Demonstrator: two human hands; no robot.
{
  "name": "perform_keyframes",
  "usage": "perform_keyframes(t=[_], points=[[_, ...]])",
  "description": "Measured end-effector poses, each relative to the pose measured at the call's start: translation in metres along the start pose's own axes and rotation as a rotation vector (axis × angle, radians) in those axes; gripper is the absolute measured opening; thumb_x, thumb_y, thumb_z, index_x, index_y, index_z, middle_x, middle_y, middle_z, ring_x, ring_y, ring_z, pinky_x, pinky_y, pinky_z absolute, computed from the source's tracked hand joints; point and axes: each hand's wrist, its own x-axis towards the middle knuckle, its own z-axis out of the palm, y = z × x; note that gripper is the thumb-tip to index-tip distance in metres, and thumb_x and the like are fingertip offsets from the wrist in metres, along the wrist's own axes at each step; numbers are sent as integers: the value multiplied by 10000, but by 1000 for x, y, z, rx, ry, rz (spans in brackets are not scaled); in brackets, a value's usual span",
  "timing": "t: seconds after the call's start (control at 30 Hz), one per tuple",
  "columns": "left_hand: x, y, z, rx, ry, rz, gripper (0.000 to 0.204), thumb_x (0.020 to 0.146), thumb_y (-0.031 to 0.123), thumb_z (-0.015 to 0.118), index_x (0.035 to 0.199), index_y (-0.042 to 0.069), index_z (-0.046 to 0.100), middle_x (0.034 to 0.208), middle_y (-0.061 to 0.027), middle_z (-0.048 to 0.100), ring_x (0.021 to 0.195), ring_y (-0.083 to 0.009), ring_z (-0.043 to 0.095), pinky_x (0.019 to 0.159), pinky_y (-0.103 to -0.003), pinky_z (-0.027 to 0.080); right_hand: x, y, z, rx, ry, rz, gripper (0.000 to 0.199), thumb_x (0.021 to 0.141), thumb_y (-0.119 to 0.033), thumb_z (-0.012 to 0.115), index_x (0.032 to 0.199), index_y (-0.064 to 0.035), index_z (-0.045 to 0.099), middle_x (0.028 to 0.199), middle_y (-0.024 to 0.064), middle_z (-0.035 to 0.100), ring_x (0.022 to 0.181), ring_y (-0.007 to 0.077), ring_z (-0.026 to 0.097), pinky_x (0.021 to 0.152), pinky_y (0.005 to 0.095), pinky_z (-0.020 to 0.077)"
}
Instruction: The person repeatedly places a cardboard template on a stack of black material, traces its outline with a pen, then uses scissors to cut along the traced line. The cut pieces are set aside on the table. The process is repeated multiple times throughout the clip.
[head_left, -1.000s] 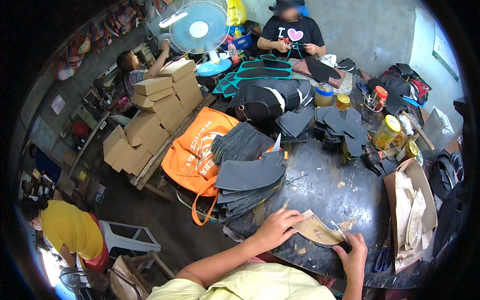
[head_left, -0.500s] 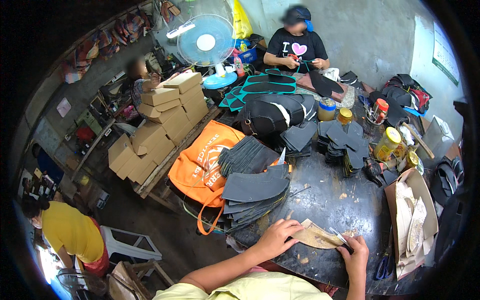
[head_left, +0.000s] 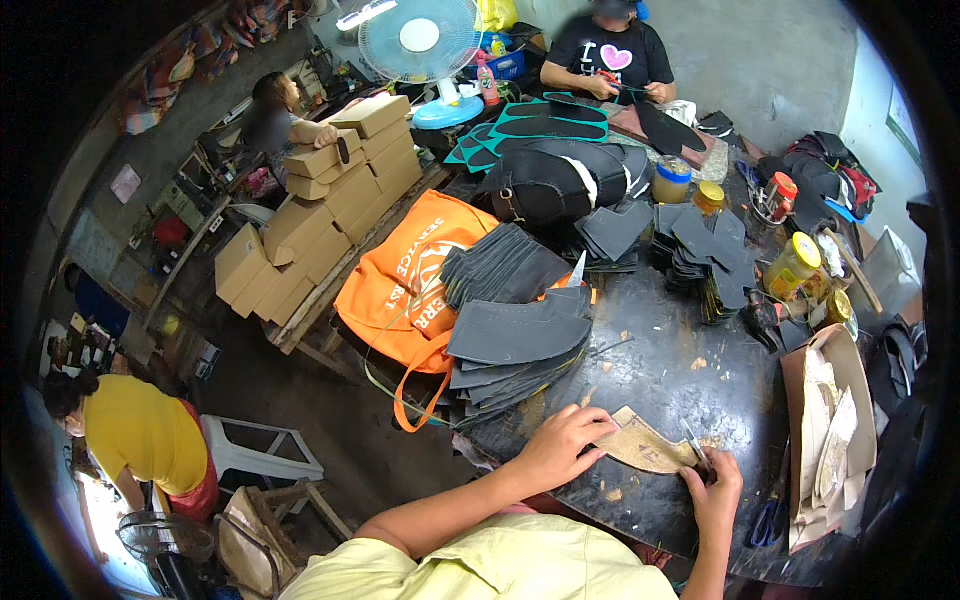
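Note:
A curved tan piece [head_left: 648, 447], stiff like card or leather with a worn face, lies on the black table in front of me. My left hand [head_left: 567, 446] grips its left end between thumb and fingers. At its right end, my right hand [head_left: 716, 484] pinches a slim silver pen-like tool [head_left: 692, 438]. The tool points up and away from me; its exact kind is not clear. Just beyond my left hand rises a stack of dark grey curved cut pieces [head_left: 515, 335].
An orange bag [head_left: 400, 270] lies left of the stacks. At right stand a cardboard box of pattern pieces [head_left: 800, 440], blue-handled scissors [head_left: 768, 522] and a yellow-lidded jar [head_left: 793, 266]. Black shoe-shaped pieces, a fan [head_left: 420, 38] and brown boxes [head_left: 330, 215] are farther off. Several people are nearby.
My view has shifted slightly, so the far scene sits higher. The silver tool has turned more upright in my right hand. A person behind the boxes now reaches a hand onto them.

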Motion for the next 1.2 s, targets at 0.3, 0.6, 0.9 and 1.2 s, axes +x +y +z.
perform_keyframes(t=[0.3,0.6,0.9,1.2], points=[[-1,-3,3,-11,28,15,431,883,109,808,1306,68,735,1310,-84,674,1113,-327,620,994,-434,520,1,2,-1,-3,-20,-2,410,737,22,898,1110,42,728,952,171,675,853,327,683,786,392,543],[-1,-3,1,-29,27,30,379,905,120,789,1272,45,731,1282,-94,660,1105,-337,620,994,-452,523,-1,-3,-2,-50,-9,-72,393,724,15,902,1074,46,725,996,168,679,897,348,685,805,392,549],[-1,1,0,6,56,-30,507,913,176,816,1384,40,686,1317,-167,657,1192,-374,628,1037,-460,517,0,-7,-3,-45,-13,-35,394,718,20,902,1068,45,722,1038,164,680,931,345,693,824,387,553],[2,4,-3,-17,10,-110,497,917,187,823,1371,31,693,1266,-170,665,1201,-374,628,1046,-452,514,-1,-12,-1,-15,-6,14,407,719,22,905,1088,37,735,1046,162,686,932,332,700,829,380,555]])
